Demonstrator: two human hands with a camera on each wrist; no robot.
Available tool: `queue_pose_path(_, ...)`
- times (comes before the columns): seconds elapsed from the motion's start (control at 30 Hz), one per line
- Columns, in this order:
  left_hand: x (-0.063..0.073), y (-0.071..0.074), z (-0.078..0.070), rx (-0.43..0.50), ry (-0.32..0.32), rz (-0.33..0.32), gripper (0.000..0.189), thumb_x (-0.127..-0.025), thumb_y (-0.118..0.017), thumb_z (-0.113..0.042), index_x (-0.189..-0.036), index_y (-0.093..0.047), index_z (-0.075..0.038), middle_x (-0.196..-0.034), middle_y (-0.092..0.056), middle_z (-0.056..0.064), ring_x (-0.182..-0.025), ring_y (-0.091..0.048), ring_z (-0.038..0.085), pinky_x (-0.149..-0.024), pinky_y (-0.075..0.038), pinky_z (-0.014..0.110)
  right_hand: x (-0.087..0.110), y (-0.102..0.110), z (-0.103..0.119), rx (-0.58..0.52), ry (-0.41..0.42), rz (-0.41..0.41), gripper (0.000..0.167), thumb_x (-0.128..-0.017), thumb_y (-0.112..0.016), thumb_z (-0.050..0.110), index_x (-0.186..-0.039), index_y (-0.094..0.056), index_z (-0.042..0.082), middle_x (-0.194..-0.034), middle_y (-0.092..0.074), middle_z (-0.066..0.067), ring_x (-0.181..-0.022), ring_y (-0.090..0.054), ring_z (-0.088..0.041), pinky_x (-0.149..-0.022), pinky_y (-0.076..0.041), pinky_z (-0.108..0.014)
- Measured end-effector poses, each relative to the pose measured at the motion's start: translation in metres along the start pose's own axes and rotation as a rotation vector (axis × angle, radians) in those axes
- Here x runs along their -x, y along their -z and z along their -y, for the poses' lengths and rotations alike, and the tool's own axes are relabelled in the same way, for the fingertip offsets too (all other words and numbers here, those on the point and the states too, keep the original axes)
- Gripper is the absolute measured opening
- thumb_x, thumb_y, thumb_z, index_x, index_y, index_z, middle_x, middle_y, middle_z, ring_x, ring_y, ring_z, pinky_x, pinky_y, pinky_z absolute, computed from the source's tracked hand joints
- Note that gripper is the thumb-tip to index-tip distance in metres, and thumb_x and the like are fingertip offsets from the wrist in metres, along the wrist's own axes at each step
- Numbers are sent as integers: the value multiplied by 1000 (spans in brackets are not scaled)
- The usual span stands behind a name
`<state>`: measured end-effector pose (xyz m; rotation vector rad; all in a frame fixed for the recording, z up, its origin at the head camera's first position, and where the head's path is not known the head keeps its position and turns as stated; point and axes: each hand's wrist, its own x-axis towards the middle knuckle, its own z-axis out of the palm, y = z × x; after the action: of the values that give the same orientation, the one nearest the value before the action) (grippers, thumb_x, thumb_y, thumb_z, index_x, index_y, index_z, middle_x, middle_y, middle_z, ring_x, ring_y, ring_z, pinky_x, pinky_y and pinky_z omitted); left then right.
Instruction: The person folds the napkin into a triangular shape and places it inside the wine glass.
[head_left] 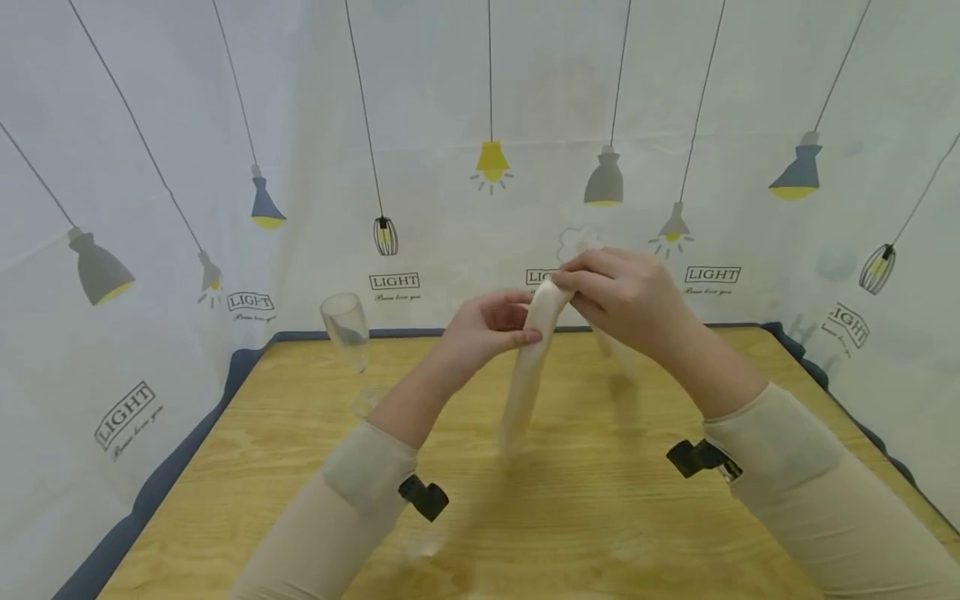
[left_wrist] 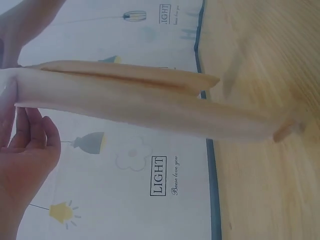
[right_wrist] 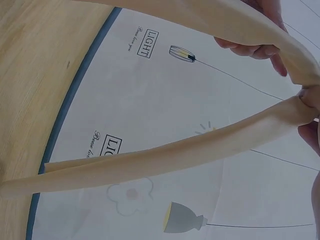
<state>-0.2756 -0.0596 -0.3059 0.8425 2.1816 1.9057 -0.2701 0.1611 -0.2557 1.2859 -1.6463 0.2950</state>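
A folded cream cloth strip hangs doubled over above the table, its two ends pointing down. My right hand pinches it at the top fold. Just below the fold, on the left half, my left hand holds the cloth between thumb and fingers. In the left wrist view the near half of the cloth runs from the left hand toward the tabletop. The right wrist view shows the other half of the cloth hanging from the right hand.
A clear stemmed glass stands on the left of the wooden table, behind my left forearm. A white sheet printed with lamps surrounds the back and sides, and a dark blue border runs along the table's edges.
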Motion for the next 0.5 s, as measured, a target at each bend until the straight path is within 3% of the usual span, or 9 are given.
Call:
queue_pose_path(0.13, -1, -3, -1, -59, -7, 15, 38, -87, -74, -11, -124, -66, -6, -107, -70, 8, -100, -66, 20, -87, -52, 34, 0, -2, 2, -32, -22, -17, 11, -90, -62, 2, -90, -72, -3, -87, -68, -12, -70, -66, -27, -58, -53, -37)
queue_pose_path(0.27, -3, -8, -4, -97, 29, 2, 33, -87, -75, -14, -119, -70, -6, -108, -71, 5, -101, -66, 17, -88, -52, 32, 0, -4, 4, -46, -46, -29, 10, -85, -62, -5, -90, -71, -5, -88, -69, -12, -73, -67, -27, -61, -54, -37)
queue_pose_path(0.5, -6, -17, -5, 7, 79, -33, 28, -89, -73, -10, -116, -70, -4, -109, -71, 6, -102, -65, 18, -93, -49, 34, 0, -8, 6, -45, -66, -102, 16, -79, -62, -10, -92, -71, -4, -87, -69, -13, -74, -66, -29, -61, -53, -39)
